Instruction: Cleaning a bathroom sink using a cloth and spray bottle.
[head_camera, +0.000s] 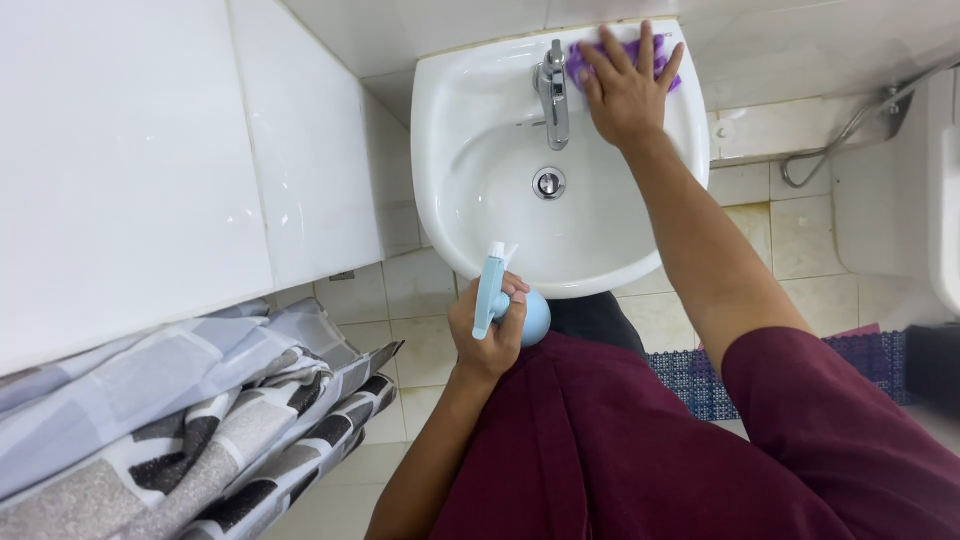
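My right hand (625, 85) presses flat on a purple cloth (579, 58) at the back rim of a white wash basin (450, 120), just right of the chrome tap (552, 92). Most of the cloth is hidden under the palm and spread fingers. My left hand (488, 328) grips a light blue spray bottle (493, 291) below the basin's front edge, its nozzle pointing up toward the bowl. The basin's drain (549, 183) sits in the middle of the bowl.
A white panel (130, 170) fills the left side. A grey and white patterned curtain (180, 420) hangs bunched at lower left. A chrome hose (850, 125) runs along the wall at right. A blue grid mat (700, 375) lies on the beige tiled floor.
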